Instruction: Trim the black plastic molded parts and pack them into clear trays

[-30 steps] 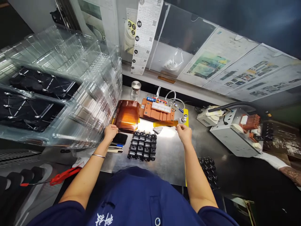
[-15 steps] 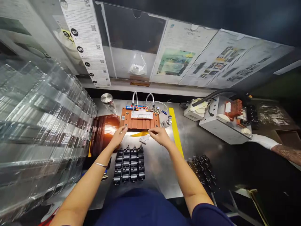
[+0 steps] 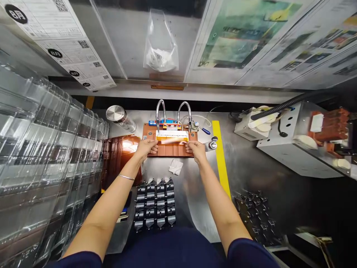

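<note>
A yellow, glossy strip of film [image 3: 170, 141] is stretched between my two hands, partly washed out by glare. My left hand [image 3: 147, 148] pinches its left end with curled fingers. The right end is pinched by my right hand [image 3: 196, 149]. Behind the film, a white perforated strip [image 3: 172, 133] sits on a reddish-brown fixture block [image 3: 173, 150]. Two bent metal gooseneck tubes [image 3: 161, 106] arch down toward the block, with a blue cylinder [image 3: 152, 123] behind it. My fingers are over the block's front part; whether they touch it I cannot tell.
Nearer me lie a crumpled white wipe [image 3: 176, 167] and a black moulded tray [image 3: 155, 204]. A lidded glass jar [image 3: 119, 117] stands at left, beside stacked clear plastic trays [image 3: 50, 156]. Yellow tape [image 3: 221, 160] and a grey machine [image 3: 295, 149] are to the right.
Both hands have moved forward with the film, from the block's front edge to over the block. My view has tilted and come closer. A gloved hand at the right is out of view.
</note>
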A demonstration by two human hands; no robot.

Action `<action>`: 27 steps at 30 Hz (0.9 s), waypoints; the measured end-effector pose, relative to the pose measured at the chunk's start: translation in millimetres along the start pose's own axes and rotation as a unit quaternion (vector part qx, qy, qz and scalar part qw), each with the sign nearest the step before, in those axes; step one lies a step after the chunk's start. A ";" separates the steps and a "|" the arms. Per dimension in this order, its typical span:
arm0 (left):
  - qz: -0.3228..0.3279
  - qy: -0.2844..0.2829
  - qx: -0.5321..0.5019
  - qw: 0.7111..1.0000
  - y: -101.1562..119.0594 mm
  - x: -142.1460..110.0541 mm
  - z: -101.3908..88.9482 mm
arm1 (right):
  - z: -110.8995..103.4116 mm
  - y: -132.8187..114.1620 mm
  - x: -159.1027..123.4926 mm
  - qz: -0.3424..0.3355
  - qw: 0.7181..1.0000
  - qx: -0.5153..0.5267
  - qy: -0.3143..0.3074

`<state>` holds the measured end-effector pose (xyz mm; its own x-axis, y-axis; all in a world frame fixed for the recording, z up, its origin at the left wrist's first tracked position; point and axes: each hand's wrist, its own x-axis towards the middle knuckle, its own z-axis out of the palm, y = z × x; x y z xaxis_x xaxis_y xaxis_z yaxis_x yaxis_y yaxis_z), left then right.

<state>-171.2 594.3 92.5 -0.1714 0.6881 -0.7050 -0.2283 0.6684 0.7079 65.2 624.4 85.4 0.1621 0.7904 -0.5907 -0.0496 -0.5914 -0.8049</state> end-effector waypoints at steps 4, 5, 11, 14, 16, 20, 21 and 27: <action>0.012 0.045 0.026 0.999 0.8 6.6 10.0 | -2.9 -12.6 3.1 0.058 0.998 0.000 -0.004; 0.011 0.051 0.029 0.998 1.3 8.1 11.1 | -2.4 -15.4 4.0 0.066 0.998 0.000 -0.003; 0.011 0.075 0.038 0.996 3.7 14.5 10.1 | 6.5 -22.9 6.0 0.085 0.996 -0.003 0.021; 0.020 0.083 0.045 0.995 3.2 16.6 8.7 | 9.1 -23.8 4.8 0.085 0.996 -0.004 0.031; 0.027 0.085 0.052 0.995 2.1 17.5 7.8 | 9.6 -24.2 3.4 0.086 0.996 -0.005 0.033; 0.032 0.076 0.055 0.995 0.6 16.8 6.4 | 9.1 -24.0 1.0 0.088 0.996 -0.008 0.032; 0.032 0.074 0.055 0.995 0.7 16.1 6.3 | 8.9 -23.8 0.9 0.087 0.996 -0.009 0.031; 0.014 0.072 0.045 0.996 4.8 13.3 7.7 | 7.7 -21.2 4.9 0.084 0.996 -0.017 0.028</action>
<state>-167.2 608.9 86.9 -0.3142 0.6640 -0.6785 -0.1357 0.6760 0.7243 59.5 642.1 99.2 0.2098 0.6694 -0.7126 -0.0473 -0.7211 -0.6912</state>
